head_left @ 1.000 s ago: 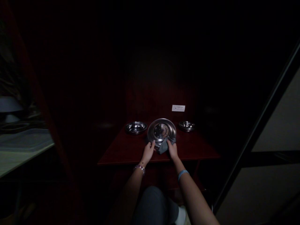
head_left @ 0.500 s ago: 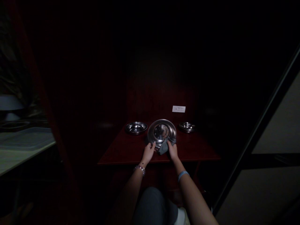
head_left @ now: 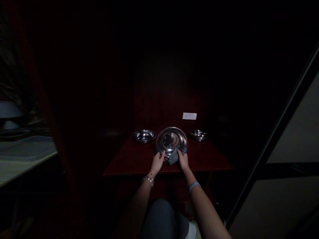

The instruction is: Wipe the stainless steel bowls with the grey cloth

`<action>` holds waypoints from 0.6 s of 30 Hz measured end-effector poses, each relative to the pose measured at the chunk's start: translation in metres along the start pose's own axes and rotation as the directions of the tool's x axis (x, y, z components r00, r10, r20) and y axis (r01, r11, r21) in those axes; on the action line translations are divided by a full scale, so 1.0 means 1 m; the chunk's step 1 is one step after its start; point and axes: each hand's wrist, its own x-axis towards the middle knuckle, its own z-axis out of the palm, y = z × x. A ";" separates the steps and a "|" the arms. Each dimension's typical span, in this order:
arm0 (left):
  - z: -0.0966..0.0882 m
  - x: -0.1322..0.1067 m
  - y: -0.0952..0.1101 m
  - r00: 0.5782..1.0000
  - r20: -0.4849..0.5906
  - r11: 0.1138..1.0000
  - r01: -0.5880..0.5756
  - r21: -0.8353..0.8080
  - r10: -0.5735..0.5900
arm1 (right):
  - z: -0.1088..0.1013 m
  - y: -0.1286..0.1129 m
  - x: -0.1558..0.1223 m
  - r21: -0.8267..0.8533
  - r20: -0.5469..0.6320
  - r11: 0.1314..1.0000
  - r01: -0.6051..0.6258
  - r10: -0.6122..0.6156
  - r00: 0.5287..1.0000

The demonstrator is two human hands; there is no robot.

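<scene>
A shiny round metal plate (head_left: 171, 140) is tilted up above the dark red table (head_left: 129, 158), its face toward me. My left hand (head_left: 158, 161) pinches the lower left of its rim, thumb in front. On the lower right, my right hand (head_left: 182, 159) is closed on a grey cloth (head_left: 173, 157), which lies against the plate's rim and hangs down in a fold. Left of the plate, a wide metal dish (head_left: 144, 136) rests on the table. Smaller metal bowls (head_left: 198, 135), seemingly stacked, stand on the right.
A white socket panel (head_left: 189, 116) is on the dark back wall. At the far left a pale table (head_left: 27, 166) carries a clear plastic lid or tray (head_left: 30, 147) and a white lamp-like object (head_left: 10, 111). The red table's front edge lies below my wrists.
The view has shifted very slightly. Both hands, the plate and the cloth keep nearly the same place and pose.
</scene>
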 end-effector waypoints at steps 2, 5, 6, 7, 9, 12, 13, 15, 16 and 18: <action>0.000 0.000 -0.001 1.000 -0.005 1.000 -0.005 0.004 0.005 | 0.000 0.000 0.000 0.006 0.004 1.000 0.007 -0.007 1.000; 0.000 0.000 0.000 1.000 -0.004 1.000 -0.014 0.006 0.014 | 0.001 0.000 0.000 0.022 0.007 1.000 0.019 -0.019 1.000; 0.000 0.000 0.000 1.000 -0.001 1.000 -0.013 0.001 0.013 | 0.001 0.000 0.000 0.022 0.007 1.000 0.020 -0.020 1.000; 0.000 0.000 0.001 1.000 0.002 1.000 -0.010 -0.002 0.010 | 0.001 0.000 0.000 0.021 0.007 1.000 0.020 -0.020 1.000; 0.000 -0.001 0.002 1.000 0.001 1.000 -0.009 0.001 0.009 | 0.001 0.001 0.000 0.018 0.006 1.000 0.021 -0.021 1.000; -0.001 -0.002 0.004 1.000 -0.001 1.000 -0.016 0.017 0.016 | 0.001 0.001 0.000 0.020 0.005 1.000 0.020 -0.020 1.000; -0.001 -0.002 0.004 1.000 0.000 1.000 -0.018 0.020 0.018 | 0.001 0.001 0.000 0.021 0.003 1.000 0.018 -0.018 1.000; -0.001 -0.003 0.005 1.000 0.004 1.000 -0.019 0.020 0.019 | 0.001 0.001 0.000 0.027 0.001 1.000 0.014 -0.014 1.000; -0.001 -0.003 0.005 1.000 0.007 1.000 -0.018 0.015 0.018 | 0.001 0.000 0.000 0.032 0.002 0.999 0.011 -0.011 1.000; -0.001 -0.003 0.007 1.000 0.009 1.000 -0.015 0.001 0.015 | 0.001 -0.001 0.000 0.035 0.007 0.999 0.004 -0.005 1.000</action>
